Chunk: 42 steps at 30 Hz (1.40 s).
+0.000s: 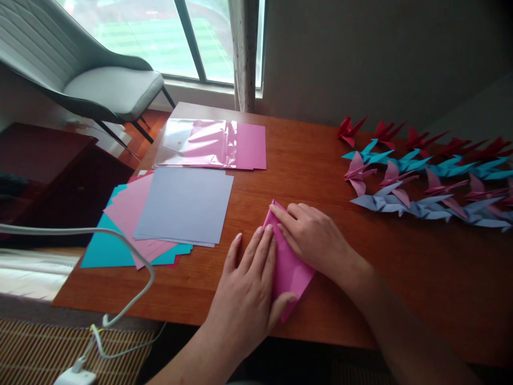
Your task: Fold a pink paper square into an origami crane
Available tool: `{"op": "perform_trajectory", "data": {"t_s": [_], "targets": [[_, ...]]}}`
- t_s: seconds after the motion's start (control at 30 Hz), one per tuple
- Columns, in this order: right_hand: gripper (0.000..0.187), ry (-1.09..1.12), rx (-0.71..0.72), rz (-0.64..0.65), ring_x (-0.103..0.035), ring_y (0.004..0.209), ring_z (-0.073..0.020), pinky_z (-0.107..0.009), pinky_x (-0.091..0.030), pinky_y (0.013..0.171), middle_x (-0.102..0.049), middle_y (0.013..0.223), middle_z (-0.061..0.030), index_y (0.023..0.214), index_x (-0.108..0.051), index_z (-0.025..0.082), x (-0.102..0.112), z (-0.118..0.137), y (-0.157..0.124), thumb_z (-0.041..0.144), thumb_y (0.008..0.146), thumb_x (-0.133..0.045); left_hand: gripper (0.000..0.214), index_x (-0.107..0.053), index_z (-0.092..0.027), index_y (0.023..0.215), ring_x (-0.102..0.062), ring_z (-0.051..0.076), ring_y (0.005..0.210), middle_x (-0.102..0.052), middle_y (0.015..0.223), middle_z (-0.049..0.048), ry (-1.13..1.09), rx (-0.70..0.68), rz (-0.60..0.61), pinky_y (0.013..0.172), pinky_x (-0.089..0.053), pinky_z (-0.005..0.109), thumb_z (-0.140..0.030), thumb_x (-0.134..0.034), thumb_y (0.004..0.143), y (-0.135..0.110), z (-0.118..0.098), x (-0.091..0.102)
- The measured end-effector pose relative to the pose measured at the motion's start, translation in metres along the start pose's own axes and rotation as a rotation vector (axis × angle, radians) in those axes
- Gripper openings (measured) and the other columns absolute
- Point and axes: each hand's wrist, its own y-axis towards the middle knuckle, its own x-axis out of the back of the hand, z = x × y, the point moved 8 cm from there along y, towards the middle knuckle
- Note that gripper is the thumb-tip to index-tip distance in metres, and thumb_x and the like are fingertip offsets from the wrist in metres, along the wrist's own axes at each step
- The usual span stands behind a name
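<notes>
A folded pink paper (289,270) lies on the wooden table (393,267) near its front edge. My left hand (248,286) rests flat on the paper's left side, fingers stretched out, thumb on the lower tip. My right hand (310,235) presses its fingers flat along the paper's upper edge. Neither hand grips the sheet; both hold it down against the table.
A stack of loose sheets (160,219), grey-blue on top of pink and teal, lies to the left. Behind it sits a clear plastic sleeve (196,141) over pink paper. Rows of folded paper cranes (420,171) fill the right. A chair (100,80) stands by the window. A white cable (132,299) hangs at the left.
</notes>
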Motion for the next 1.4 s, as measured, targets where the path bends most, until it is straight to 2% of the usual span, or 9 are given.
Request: {"op": "perform_trajectory", "data": {"t_s": [0.23, 0.43, 0.93, 1.4], "targets": [[0.042, 0.011, -0.014, 0.009, -0.060, 0.092, -0.0243, -0.036, -0.045, 0.079, -0.067, 0.101, -0.0093, 0.142, -0.053, 0.014, -0.0016, -0.0008, 0.0004, 0.028, 0.103, -0.045, 0.083, -0.034, -0.006, 0.155, -0.026, 0.032, 0.152, -0.029, 0.163, 0.0159, -0.011, -0.002, 0.011, 0.125, -0.013, 0.050, -0.063, -0.042, 0.096, 0.0001, 0.0002, -0.0007], [0.042, 0.013, -0.009, 0.002, -0.060, 0.091, -0.0234, -0.035, -0.046, 0.080, -0.068, 0.101, -0.0102, 0.142, -0.053, 0.014, -0.0015, -0.0008, 0.0005, 0.028, 0.103, -0.046, 0.080, -0.037, -0.006, 0.153, -0.031, 0.032, 0.150, -0.034, 0.161, 0.0167, 0.004, 0.007, -0.007, 0.124, -0.016, 0.049, -0.063, -0.041, 0.097, 0.0011, -0.0015, 0.0025], [0.046, 0.023, -0.028, 0.013, -0.061, 0.095, -0.0249, -0.037, -0.049, 0.083, -0.069, 0.105, -0.0119, 0.146, -0.050, 0.011, -0.0019, 0.0005, 0.0026, 0.027, 0.103, -0.045, 0.079, -0.038, -0.007, 0.153, -0.031, 0.031, 0.150, -0.034, 0.161, 0.0161, 0.012, 0.013, -0.017, 0.124, -0.013, 0.048, -0.062, -0.040, 0.097, 0.0021, -0.0022, 0.0020], [0.045, 0.012, -0.035, -0.008, -0.061, 0.093, -0.0245, -0.036, -0.049, 0.082, -0.069, 0.103, -0.0111, 0.145, -0.051, 0.014, -0.0032, -0.0008, 0.0030, 0.028, 0.102, -0.045, 0.077, -0.038, -0.007, 0.153, -0.032, 0.031, 0.150, -0.036, 0.160, 0.0162, 0.021, 0.025, -0.032, 0.124, -0.014, 0.049, -0.061, -0.039, 0.098, 0.0025, -0.0030, 0.0034]]}}
